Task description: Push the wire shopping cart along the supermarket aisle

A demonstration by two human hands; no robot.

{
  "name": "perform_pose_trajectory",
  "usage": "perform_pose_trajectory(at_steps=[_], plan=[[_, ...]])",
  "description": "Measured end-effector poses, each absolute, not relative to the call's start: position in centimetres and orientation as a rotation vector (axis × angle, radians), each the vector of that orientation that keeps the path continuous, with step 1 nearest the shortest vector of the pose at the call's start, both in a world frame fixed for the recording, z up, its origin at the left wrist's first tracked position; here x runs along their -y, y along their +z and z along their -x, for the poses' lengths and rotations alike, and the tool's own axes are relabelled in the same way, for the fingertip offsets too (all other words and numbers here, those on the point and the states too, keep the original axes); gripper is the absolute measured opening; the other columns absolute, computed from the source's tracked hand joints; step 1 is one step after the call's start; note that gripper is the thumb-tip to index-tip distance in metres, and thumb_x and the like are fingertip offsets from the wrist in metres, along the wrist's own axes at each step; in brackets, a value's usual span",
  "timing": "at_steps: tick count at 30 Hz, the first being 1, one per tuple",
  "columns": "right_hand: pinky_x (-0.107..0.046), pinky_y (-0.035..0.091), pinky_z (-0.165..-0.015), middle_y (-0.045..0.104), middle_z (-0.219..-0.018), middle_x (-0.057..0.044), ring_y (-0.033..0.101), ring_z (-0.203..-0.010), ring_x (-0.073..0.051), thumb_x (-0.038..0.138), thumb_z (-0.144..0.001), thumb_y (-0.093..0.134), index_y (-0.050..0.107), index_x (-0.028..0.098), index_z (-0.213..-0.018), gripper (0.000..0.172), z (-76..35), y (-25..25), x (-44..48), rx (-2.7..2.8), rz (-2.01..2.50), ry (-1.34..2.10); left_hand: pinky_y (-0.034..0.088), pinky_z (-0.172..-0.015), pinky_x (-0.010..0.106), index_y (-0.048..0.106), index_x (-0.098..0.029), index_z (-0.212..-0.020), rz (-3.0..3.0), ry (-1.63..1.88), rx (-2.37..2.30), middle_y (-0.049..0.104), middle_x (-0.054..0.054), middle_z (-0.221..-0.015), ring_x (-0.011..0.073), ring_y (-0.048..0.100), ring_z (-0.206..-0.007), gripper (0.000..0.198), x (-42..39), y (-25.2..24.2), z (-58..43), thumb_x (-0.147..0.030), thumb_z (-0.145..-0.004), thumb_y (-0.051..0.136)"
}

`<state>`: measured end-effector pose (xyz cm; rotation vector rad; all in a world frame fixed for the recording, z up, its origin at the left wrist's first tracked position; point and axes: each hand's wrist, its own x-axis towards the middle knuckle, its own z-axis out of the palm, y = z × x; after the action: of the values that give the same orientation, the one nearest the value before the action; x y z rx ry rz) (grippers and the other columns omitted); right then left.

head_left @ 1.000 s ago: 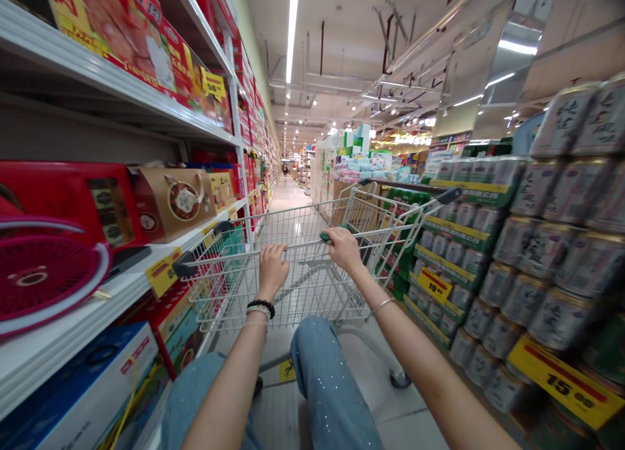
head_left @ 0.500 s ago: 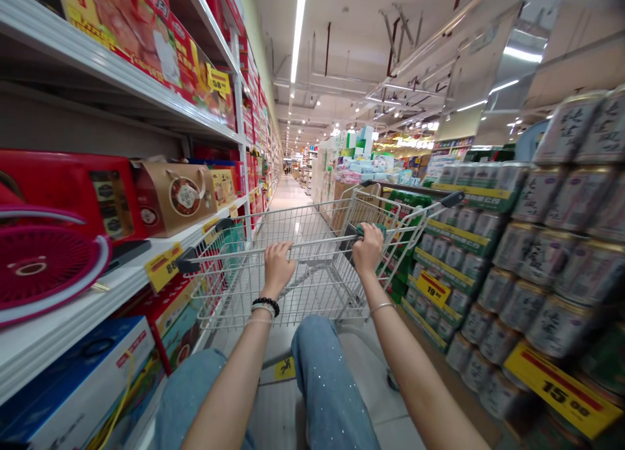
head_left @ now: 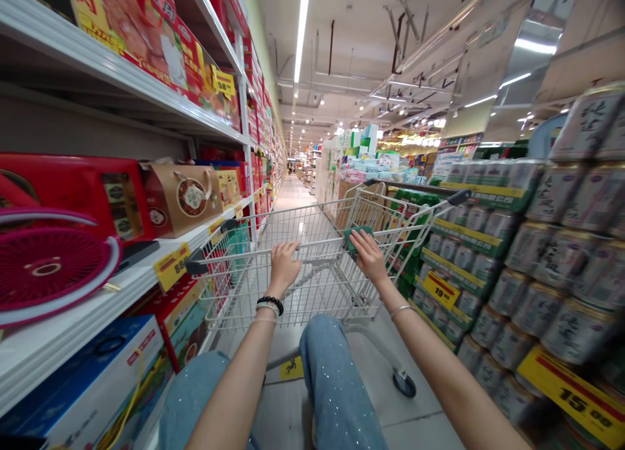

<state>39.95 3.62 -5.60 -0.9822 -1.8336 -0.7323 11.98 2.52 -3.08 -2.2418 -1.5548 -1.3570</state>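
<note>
A shopping cart [head_left: 297, 287] stands in a supermarket aisle, with white shelves [head_left: 92, 72] of red boxes to its left and stacked cans [head_left: 537, 267] to its right. Two yellow price tags [head_left: 441, 288] sit among the cans, and a round pink object [head_left: 53, 261], perhaps a fan, lies left of the cart. Both hands rest on its one handle [head_left: 322, 247]: the left hand [head_left: 284, 266] curled around it, the right hand [head_left: 370, 256] closed over it beside a green grip [head_left: 358, 237].

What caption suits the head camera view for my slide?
Left hand and right hand rest on a wire shopping cart's handle beside stacked cans.
</note>
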Motion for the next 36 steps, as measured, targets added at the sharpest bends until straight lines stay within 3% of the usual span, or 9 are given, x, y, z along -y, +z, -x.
perform_pose_trajectory(at_steps=[4, 9, 15, 20, 27, 31, 36], plan=[[-0.051, 0.032, -0.118, 0.055, -0.142, -0.008, 0.034, -0.145, -0.021, 0.005, -0.082, 0.033, 0.051, 0.019, -0.141, 0.063, -41.8, -6.2, -4.2, 1.517, 1.124, -0.725, 0.028, -0.116, 0.048, 0.066, -0.024, -0.109, 2.243, -1.375, 1.609, 0.07, 0.005, -0.111, 0.0256, 0.057, -0.115, 0.045, -2.6, -3.0, -12.7, -0.012, -0.068, 0.052], [-0.052, 0.027, -0.12, 0.049, -0.148, -0.009, 0.026, -0.148, -0.021, 0.002, -0.082, 0.03, 0.044, 0.016, -0.146, 0.068, -34.0, -7.1, -4.3, 1.45, 1.175, -0.61, 0.025, -0.117, 0.048, 0.066, -0.022, -0.109, 2.232, -1.37, 1.638, 0.069, 0.005, -0.111, 0.0248, 0.057, -0.115, 0.042, -2.5, -2.9, -13.8, -0.014, -0.07, 0.053], [-0.046, 0.028, -0.121, 0.048, -0.149, -0.005, 0.031, -0.146, -0.018, 0.0, -0.083, 0.031, 0.045, 0.022, -0.146, 0.068, -26.1, -7.4, -3.4, 1.833, 1.022, -0.577, 0.029, -0.116, 0.047, 0.065, -0.022, -0.11, 2.276, -1.317, 1.594, 0.07, 0.006, -0.114, 0.0254, 0.058, -0.115, 0.044, -2.3, -2.6, -13.4, -0.013, -0.07, 0.052], [-0.044, 0.032, -0.12, 0.053, -0.145, -0.005, 0.034, -0.144, -0.017, -0.001, -0.084, 0.03, 0.05, 0.021, -0.142, 0.066, -32.2, -6.6, -3.4, 1.91, 0.933, -0.693, 0.028, -0.116, 0.047, 0.064, -0.023, -0.114, 2.317, -1.29, 1.564, 0.069, 0.005, -0.116, 0.0248, 0.057, -0.117, 0.049, -2.2, -2.6, -12.9, -0.011, -0.068, 0.05], [-0.05, 0.032, -0.118, 0.053, -0.144, -0.008, 0.031, -0.146, -0.02, 0.002, -0.082, 0.031, 0.048, 0.02, -0.143, 0.066, -39.6, -6.6, -4.0, 1.517, 1.167, -0.688, 0.027, -0.116, 0.048, 0.065, -0.025, -0.113, 2.307, -1.29, 1.573, 0.069, 0.004, -0.116, 0.0251, 0.057, -0.118, 0.05, -2.1, -2.7, -13.7, -0.012, -0.067, 0.051], [-0.052, 0.029, -0.119, 0.052, -0.146, -0.009, 0.029, -0.147, -0.02, 0.002, -0.082, 0.031, 0.047, 0.019, -0.144, 0.067, -35.2, -7.0, -4.1, 1.42, 1.175, -0.596, 0.026, -0.117, 0.048, 0.065, -0.023, -0.114, 2.301, -1.308, 1.584, 0.069, 0.005, -0.117, 0.0252, 0.056, -0.119, 0.05, -2.0, -2.8, -14.0, -0.011, -0.067, 0.051], [-0.047, 0.028, -0.12, 0.052, -0.145, -0.005, 0.036, -0.143, -0.02, 0.0, -0.079, 0.034, 0.048, 0.022, -0.143, 0.07, -28.5, -6.3, -2.8, 1.745, 1.066, -0.503, 0.027, -0.117, 0.048, 0.062, -0.023, -0.12, 2.306, -1.286, 1.565, 0.068, 0.006, -0.122, 0.0257, 0.056, -0.12, 0.054, -1.7, -2.7, -14.2, -0.011, -0.069, 0.052]])
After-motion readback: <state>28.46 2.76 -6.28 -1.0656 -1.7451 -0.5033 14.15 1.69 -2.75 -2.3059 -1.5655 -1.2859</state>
